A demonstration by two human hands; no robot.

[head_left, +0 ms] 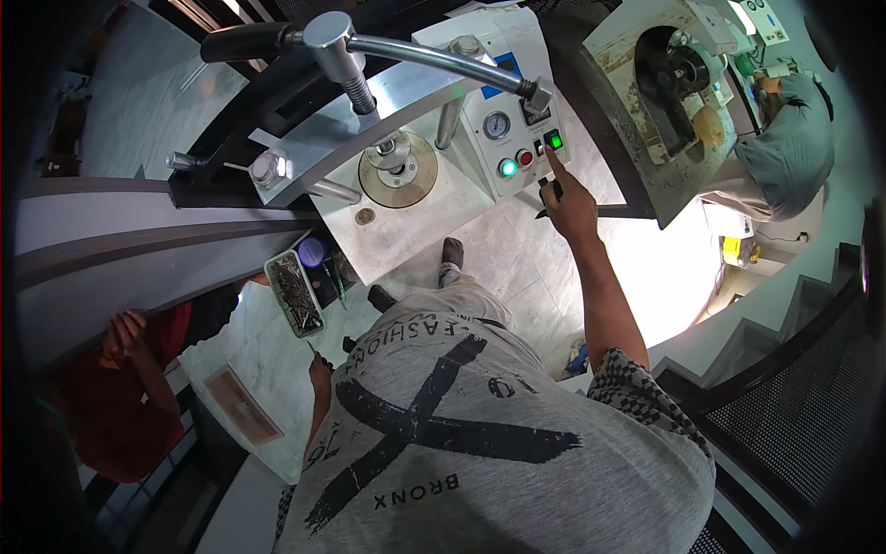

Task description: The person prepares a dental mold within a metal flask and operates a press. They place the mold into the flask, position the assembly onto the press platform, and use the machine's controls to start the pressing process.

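Note:
My right hand [574,208] reaches to the front panel of a white vacuum press machine [503,175]. Its index finger stretches toward the green-lit switch [554,139], apparently touching or almost touching it. The other fingers curl around a slim black pen-like object [551,191]. Beside the switch are a red button [524,158], a lit blue-green button [508,167] and a round gauge [496,125]. Low on the left, my left hand [320,374] is closed by the white tabletop. A thin light tip sticks out of it; what it belongs to is too small to name.
A metal clamp bar [406,125] with a screw and black handle [249,42] spans the round plate [399,174]. A tray of small metal pieces [295,294] stands on the table at left. A co-worker in red [120,397] sits left; another in grey [784,152] works far right.

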